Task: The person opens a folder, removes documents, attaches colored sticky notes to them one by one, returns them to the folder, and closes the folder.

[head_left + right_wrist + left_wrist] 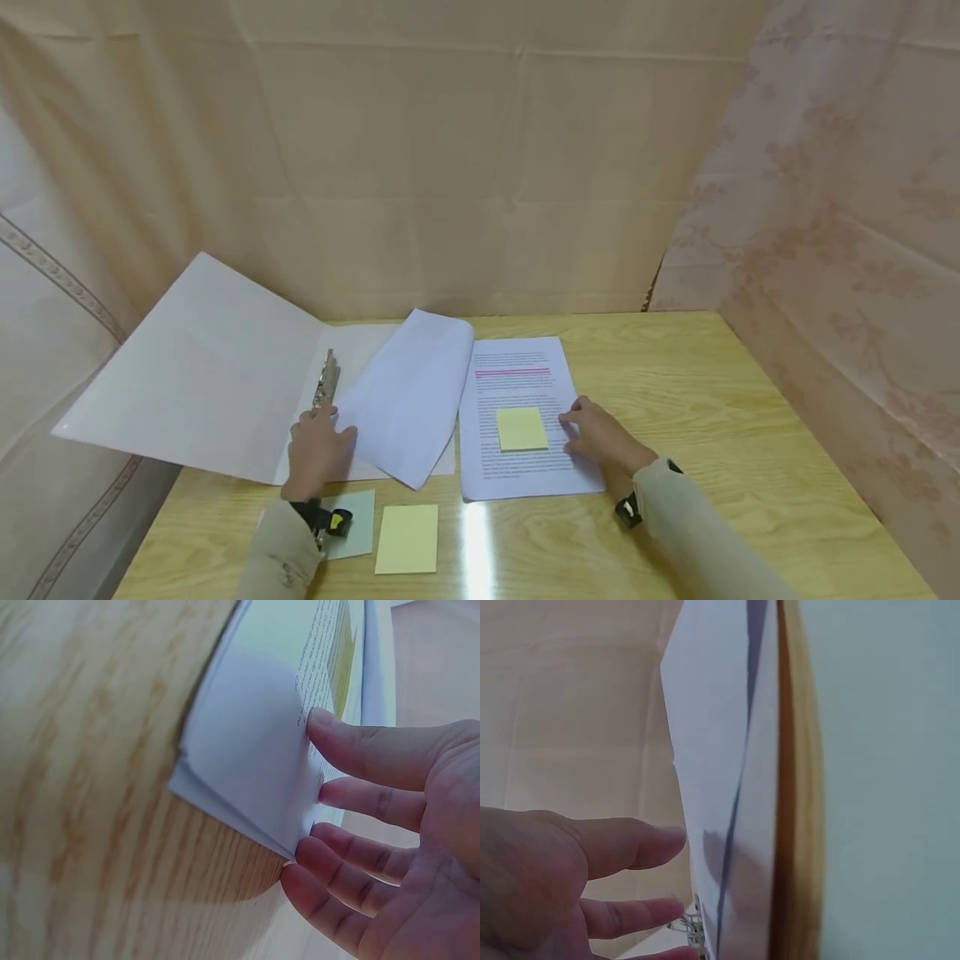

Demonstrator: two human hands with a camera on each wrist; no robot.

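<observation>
A white binder [217, 375] lies open at the left, its cover tilted up and its metal clip [327, 379] along the spine. Over its right half is a curled white sheet [408, 392]. My left hand [318, 446] is at the near end of the clip, fingers loosely extended, thumb by the curled sheet. Right of the binder lies a stack of printed pages [517, 483] with pink highlighted lines and a yellow sticky-note pad [521, 429] on top. With fingertips [322, 720], my right hand [600, 437] touches the stack's right edge, its fingers spread.
Nearer the front, a second yellow pad [407, 539] lies beside a pale green pad [352, 525], partly behind the left wrist. The wooden table [690, 400] meets a beige curtain [480, 167] at the back and patterned cloth [862, 250] at the right.
</observation>
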